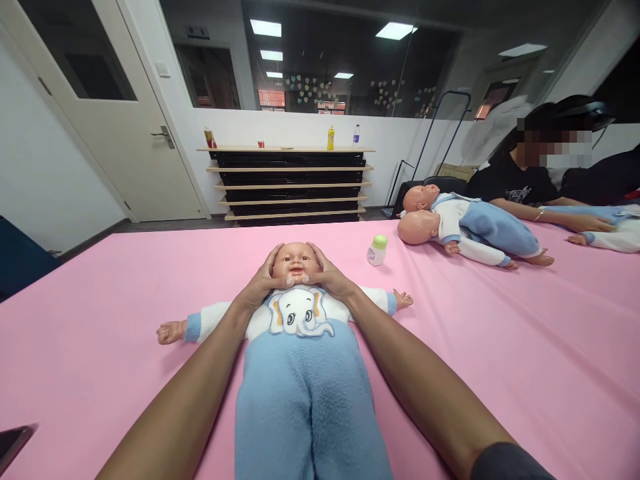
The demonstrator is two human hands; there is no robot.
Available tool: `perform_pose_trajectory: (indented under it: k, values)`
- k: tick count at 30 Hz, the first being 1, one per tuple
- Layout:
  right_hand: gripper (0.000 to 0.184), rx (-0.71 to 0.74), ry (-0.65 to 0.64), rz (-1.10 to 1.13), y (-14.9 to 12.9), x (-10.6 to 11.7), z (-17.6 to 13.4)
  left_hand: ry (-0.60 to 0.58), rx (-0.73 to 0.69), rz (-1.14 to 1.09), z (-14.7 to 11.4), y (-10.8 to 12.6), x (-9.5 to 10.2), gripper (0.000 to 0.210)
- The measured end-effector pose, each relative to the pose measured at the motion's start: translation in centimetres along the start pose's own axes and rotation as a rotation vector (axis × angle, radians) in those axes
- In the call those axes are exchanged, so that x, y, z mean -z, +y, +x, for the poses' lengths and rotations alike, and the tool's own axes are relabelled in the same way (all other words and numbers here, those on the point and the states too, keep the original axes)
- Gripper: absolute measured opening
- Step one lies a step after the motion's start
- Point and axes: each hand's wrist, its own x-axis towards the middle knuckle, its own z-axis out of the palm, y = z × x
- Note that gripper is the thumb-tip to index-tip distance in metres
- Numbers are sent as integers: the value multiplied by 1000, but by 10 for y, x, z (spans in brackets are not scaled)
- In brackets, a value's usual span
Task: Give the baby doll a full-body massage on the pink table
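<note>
A baby doll (pixel 305 387) in a white and blue suit with an elephant on the chest lies on its back, arms spread, in the head view. My left hand (pixel 263 280) is wrapped round one side of its head, the thumb across the chin. On the other side of the head, my right hand (pixel 333 275) mirrors it, its thumb also at the chin. Both palms touch the doll's cheeks, and the fingers reach behind its ears. To the right of the head stands a white bottle (pixel 377 252) with a green cap.
A pink sheet (pixel 125 280) covers the table. At right lie more dolls (pixel 480 227), with a person (pixel 525 173) handling another doll behind them. A dark flat device (pixel 14 445) rests at the lower left edge. Stacked shelves (pixel 295 187) stand against the wall.
</note>
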Motion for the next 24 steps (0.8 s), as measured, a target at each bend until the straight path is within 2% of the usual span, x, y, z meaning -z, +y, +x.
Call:
perform_pose_trajectory:
  k: [13, 19, 24]
  values:
    - [102, 46, -30, 35, 3, 2, 2, -45, 39, -86, -4, 6, -3, 99]
    - [118, 96, 74, -196, 4, 1, 1, 8, -2, 54, -1, 1, -1, 108]
    - [109, 47, 10, -94, 1, 1, 0, -2, 4, 0, 0, -1, 1, 107]
